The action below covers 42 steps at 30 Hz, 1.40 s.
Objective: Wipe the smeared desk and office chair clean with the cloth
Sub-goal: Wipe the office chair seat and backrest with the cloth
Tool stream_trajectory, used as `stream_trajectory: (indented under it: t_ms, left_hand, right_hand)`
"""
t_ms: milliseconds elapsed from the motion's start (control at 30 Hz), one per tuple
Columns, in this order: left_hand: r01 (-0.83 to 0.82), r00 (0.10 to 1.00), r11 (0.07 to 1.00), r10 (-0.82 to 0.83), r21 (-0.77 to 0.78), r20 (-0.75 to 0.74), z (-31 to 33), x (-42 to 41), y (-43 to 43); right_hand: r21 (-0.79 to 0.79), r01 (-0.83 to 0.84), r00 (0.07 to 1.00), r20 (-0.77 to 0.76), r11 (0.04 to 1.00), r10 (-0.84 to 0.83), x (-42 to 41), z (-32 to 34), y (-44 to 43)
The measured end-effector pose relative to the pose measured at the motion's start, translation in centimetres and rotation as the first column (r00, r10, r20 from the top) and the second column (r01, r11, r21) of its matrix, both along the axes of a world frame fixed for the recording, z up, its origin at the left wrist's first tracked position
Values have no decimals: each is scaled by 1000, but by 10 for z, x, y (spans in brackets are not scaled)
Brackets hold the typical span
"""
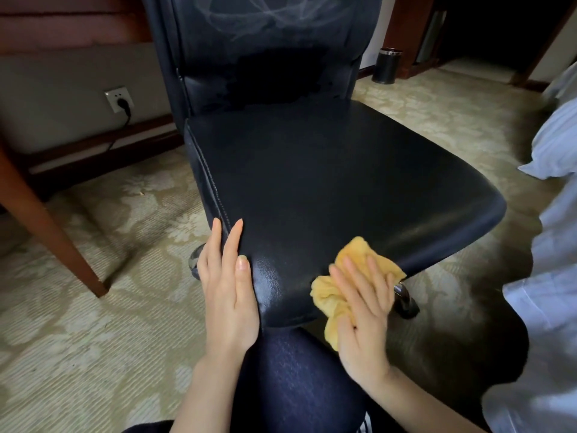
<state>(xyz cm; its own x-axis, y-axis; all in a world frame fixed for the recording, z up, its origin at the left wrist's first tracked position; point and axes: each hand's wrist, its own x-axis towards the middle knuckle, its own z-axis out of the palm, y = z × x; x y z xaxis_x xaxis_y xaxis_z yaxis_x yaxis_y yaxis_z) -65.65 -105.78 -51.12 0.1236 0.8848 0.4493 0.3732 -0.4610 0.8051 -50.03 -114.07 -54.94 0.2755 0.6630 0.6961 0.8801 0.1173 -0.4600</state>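
Observation:
A black leather office chair (312, 170) fills the middle of the view, its seat facing me. White swirled smears (268, 17) show on the upper backrest. My left hand (226, 289) rests flat with straight fingers on the seat's front left corner. My right hand (363, 314) presses a crumpled yellow cloth (331, 295) against the seat's front edge, fingers spread over it. My knee in dark trousers (290, 379) sits just below the seat.
A wooden desk leg (46, 220) slants down at the left, with a wall socket and plugged cable (120, 100) behind it. A black bin (387, 65) stands at the back right. White bedding (552, 245) hangs along the right edge. Patterned carpet covers the floor.

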Motion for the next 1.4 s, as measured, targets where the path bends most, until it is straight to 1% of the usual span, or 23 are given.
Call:
stream_trajectory:
  t_ms: [67,167,233,333,433,533,633,733,833,933,1000,1067,1133,1233,1333,1400]
  left_hand:
    - [-2,1000,1000,2,1,5,-1,-1,2]
    - [0,1000,1000,0,10,13,-2,-4,5]
    - [-12,1000,1000,12,-2,25,-3,-7,9]
    - [-58,997,997,61,-53,48,-4,-10,13]
    - [-98,994,992,101,-80,43,-3,-13,17]
    - [-140,988,982,147,-125,49,-2,-15,21]
    - [-162,980,958,185,-236,77,1,-17,23]
    - [-145,975,941,188,-304,117,3,-20,26]
    - [-150,976,935,192,-322,103,3,-25,29]
    - [-172,968,919,224,-355,110,5,-27,33]
    - [-179,966,914,233,-365,110,7,-29,34]
    - [-177,963,912,238,-370,124,7,-31,37]
    - [-173,958,910,244,-377,148,5,-32,40]
    - [-156,957,912,235,-380,170,6,-32,39]
    - [-134,974,930,188,-343,129,10,-29,35]
    - [-127,983,943,161,-309,87,11,-28,33]
  right_hand:
    - [-2,-59,993,100,998,59,-14,10,6]
    - [-20,-99,972,212,995,101,-25,34,21]
    - [-83,-120,955,264,989,138,-27,51,34]
    - [-246,-199,914,303,949,270,-25,75,59]
    - [-404,-282,859,298,870,417,-20,92,88]
    - [-506,-359,823,225,784,522,-19,106,118]
    - [-601,-395,804,140,695,578,-22,115,156]
    - [-669,-351,805,141,655,576,-28,121,194]
    - [-711,-303,822,141,634,552,-40,124,231]
    - [-754,-189,840,207,629,501,-58,128,264]
    - [-751,-106,850,271,651,451,-70,128,279]
    - [-723,-58,863,310,689,398,-78,125,287]
    - [-714,-68,859,313,697,405,-78,123,285]
    - [-717,-126,810,324,685,489,-71,124,275]
    - [-721,-236,781,258,651,569,-65,126,255]
    - [-712,-285,754,248,642,609,-59,124,235]
